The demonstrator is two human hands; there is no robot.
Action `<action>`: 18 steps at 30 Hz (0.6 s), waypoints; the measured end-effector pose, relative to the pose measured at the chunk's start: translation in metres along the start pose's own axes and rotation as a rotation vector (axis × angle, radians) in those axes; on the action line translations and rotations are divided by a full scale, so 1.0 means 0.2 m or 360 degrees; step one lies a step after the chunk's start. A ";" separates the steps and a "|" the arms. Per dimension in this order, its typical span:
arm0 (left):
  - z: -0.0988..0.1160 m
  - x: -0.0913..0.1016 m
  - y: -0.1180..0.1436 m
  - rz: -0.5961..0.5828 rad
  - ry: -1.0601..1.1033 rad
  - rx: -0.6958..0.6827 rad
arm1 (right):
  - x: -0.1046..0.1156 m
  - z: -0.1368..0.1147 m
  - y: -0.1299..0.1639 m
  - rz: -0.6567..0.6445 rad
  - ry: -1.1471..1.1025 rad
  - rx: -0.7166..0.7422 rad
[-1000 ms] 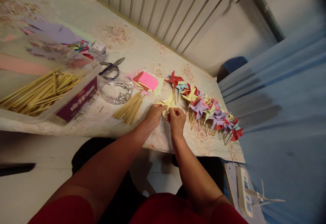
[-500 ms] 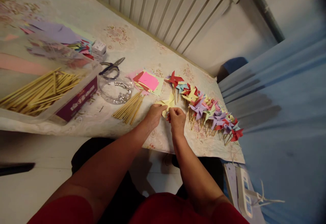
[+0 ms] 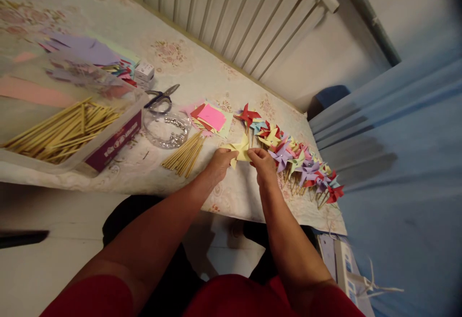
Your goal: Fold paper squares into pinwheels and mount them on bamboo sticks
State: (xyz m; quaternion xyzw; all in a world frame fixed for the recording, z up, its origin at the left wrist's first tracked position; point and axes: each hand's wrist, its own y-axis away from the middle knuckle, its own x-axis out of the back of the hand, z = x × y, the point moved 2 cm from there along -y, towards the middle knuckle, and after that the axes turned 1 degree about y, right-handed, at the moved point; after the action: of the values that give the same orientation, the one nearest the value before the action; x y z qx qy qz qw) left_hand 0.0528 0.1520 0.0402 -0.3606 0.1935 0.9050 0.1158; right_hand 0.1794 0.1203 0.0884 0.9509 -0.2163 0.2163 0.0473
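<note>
Both my hands pinch a yellow paper pinwheel [image 3: 241, 149] just above the table's flowered cloth. My left hand [image 3: 218, 162] holds its left side, my right hand [image 3: 265, 165] its right side. To the right lies a row of finished pinwheels [image 3: 293, 158] in red, yellow, purple and blue on wooden sticks. A small bundle of loose wooden sticks [image 3: 184, 152] lies left of my left hand. Beyond the yellow pinwheel sits a stack of coloured paper squares [image 3: 211, 116], with a pink one on top.
A clear box of wooden sticks [image 3: 61, 129] stands at the left, with a round clear dish [image 3: 166, 128] and scissors [image 3: 161, 97] beside it. Purple and pink paper sheets [image 3: 81, 50] lie behind. A radiator [image 3: 231, 14] runs along the far edge. A power strip [image 3: 344, 269] lies below right.
My right hand has shifted a little right and up along the yellow pinwheel. The view has tipped slightly downward. Both hands keep hold of the paper.
</note>
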 end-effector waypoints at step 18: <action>-0.02 0.00 0.01 -0.0001 -0.0202 0.0053 | -0.07 0.07 -0.05 -0.0262 -0.0167 -0.0202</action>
State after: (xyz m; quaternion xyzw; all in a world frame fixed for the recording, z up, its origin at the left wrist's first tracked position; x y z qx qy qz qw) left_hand 0.0540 0.1495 0.0380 -0.3005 0.2006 0.9227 0.1342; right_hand 0.1769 0.1318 0.0695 0.9706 -0.1528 0.1476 0.1136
